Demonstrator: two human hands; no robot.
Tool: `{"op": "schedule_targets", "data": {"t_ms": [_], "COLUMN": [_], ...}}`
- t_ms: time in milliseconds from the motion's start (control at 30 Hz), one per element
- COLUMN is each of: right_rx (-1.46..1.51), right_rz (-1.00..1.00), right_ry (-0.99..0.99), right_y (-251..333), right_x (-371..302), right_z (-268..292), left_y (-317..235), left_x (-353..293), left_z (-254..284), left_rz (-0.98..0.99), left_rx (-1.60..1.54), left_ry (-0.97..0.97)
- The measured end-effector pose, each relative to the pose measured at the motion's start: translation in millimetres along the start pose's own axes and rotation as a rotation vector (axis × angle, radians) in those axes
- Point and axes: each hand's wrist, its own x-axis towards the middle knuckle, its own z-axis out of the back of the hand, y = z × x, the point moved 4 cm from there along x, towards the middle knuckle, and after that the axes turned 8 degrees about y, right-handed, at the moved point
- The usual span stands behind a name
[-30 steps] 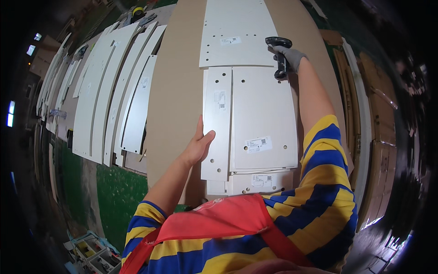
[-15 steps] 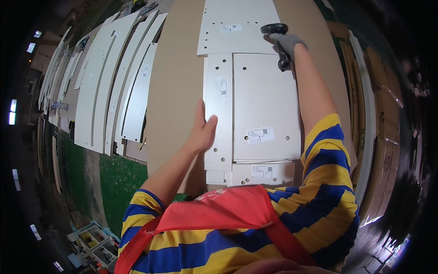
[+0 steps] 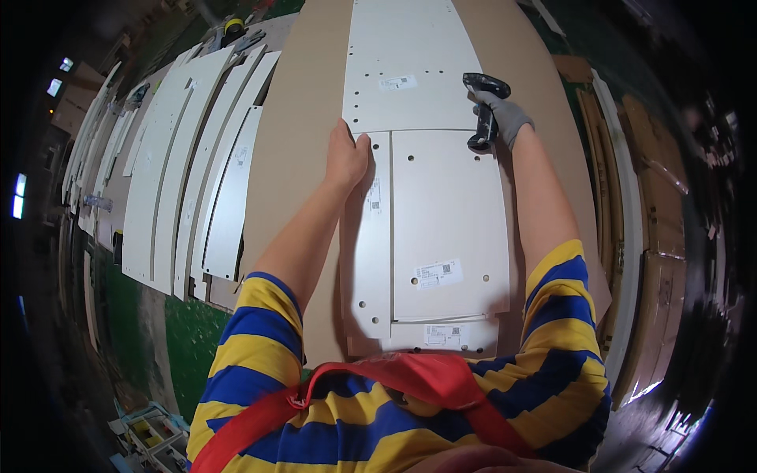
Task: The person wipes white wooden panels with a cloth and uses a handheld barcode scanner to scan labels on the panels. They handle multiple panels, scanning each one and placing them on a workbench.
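Right hand (image 3: 511,122) first: it's in a grey glove, fingers wrapped around the grip of a black handheld scanner (image 3: 482,130), wide head pointing away from the body. The scanner sits over the right side of the panels, right about where the big one meets the next one down.

Left hand (image 3: 345,160) is bare and pretty loose: thumb out to the side with a gap, the other fingers straight and held close together. It's at the top left corner of a narrow white panel (image 3: 376,260). Fair warning, from this angle I can't really say if the fingertips press on it or just sit over the edge.

Next to the narrow one is a wider white panel (image 3: 449,213) with a label and round holes. Above both is a large white panel (image 3: 418,47), and a lower white panel (image 3: 402,340) pokes out at the near end. They all lie flat on a brown bench (image 3: 303,102).

Further out, a row of white boards (image 3: 162,173) is off to the left, and brown cartons (image 3: 662,189) stand to the right.
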Motion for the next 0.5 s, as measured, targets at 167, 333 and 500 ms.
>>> {"op": "schedule_targets", "data": {"t_ms": [167, 333, 500], "right_rx": [0.163, 0.343, 0.29], "right_rz": [0.118, 0.221, 0.093], "right_ry": [-0.05, 0.126, 0.174], "right_y": [1, 33, 7], "right_x": [20, -21, -104], "right_z": [37, 23, -40], "left_y": [-11, -23, -115], "left_x": [-5, -14, -22], "left_z": [-5, -8, -26], "left_rz": [0.025, -0.108, 0.478], "left_rx": [0.058, 0.424, -1.022], "left_ry": [-0.033, -0.183, 0.436]}}
